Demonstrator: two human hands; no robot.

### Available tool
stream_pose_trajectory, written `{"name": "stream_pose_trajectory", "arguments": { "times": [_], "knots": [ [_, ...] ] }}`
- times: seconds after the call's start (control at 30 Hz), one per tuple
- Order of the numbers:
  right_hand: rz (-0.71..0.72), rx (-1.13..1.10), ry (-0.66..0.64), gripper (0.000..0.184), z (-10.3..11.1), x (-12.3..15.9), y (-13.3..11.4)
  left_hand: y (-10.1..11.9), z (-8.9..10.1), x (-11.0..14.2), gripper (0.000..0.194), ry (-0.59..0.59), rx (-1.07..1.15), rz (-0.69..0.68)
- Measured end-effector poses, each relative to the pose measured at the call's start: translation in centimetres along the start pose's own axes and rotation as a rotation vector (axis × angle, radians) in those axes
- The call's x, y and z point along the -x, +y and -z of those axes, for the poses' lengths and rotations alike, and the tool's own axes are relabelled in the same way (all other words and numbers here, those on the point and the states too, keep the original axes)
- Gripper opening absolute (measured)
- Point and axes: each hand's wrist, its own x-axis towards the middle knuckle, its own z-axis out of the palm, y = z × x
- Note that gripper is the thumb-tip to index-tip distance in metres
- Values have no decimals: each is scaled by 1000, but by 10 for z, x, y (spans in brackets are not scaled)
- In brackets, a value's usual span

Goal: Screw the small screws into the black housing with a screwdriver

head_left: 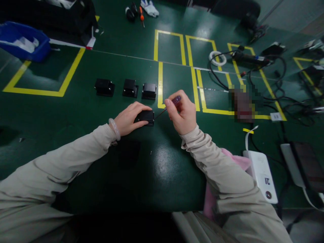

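Near the middle of the green table my left hand (131, 118) is closed around a small black box-shaped part (147, 116), thumb on the near side and fingers on the far side. My right hand (183, 113) grips a screwdriver (176, 99) by its purplish see-through handle. The thin shaft slants down to the left, and its tip is at or very close to the part's right end; contact cannot be made out. A tiny screw (151, 153) lies on the table nearer to me. Behind my left hand stand three similar black parts, the left one (104, 87) slightly apart.
Yellow tape (177, 33) marks rectangles on the table (121, 67). At the back left is a blue bin (42, 47). An orange screwdriver (141, 15) and gloves (150, 8) lie far back. To the right are cables, a white tape ring (217, 58) and a white power bank (260, 172).
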Motion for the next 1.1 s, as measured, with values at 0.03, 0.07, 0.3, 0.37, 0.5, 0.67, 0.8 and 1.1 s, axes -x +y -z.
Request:
{"name": "stream_pose_trajectory", "arguments": {
  "times": [0.03, 0.07, 0.3, 0.37, 0.5, 0.67, 0.8, 1.1],
  "knots": [
    [-1, 0, -5, 22, 0, 0, 1, 0, 0, 0, 42, -1, 0, 4],
    [-8, -8, -6, 22, 0, 0, 1, 0, 0, 0, 42, -3, -1, 9],
    [-65, -59, -10, 22, 1, 0, 1, -1, 0, 0, 43, -1, -1, 9],
    [-48, -24, -34, 19, 2, -1, -1, 0, 0, 0, 43, 1, 3, -3],
    [-54, 22, -56, 14, 5, -2, -7, -1, 0, -1, 44, -10, 1, 0],
    [-25, 105, -95, 11, 8, -2, -13, -3, -2, 0, 44, -10, -22, 20],
    [-18, 175, -130, 14, 10, -2, -18, -6, -3, 0, 47, -16, -43, 17],
    [8, 209, -144, 3, 12, -2, -23, -4, -1, 0, 45, -9, -51, -4]
  ]
}}
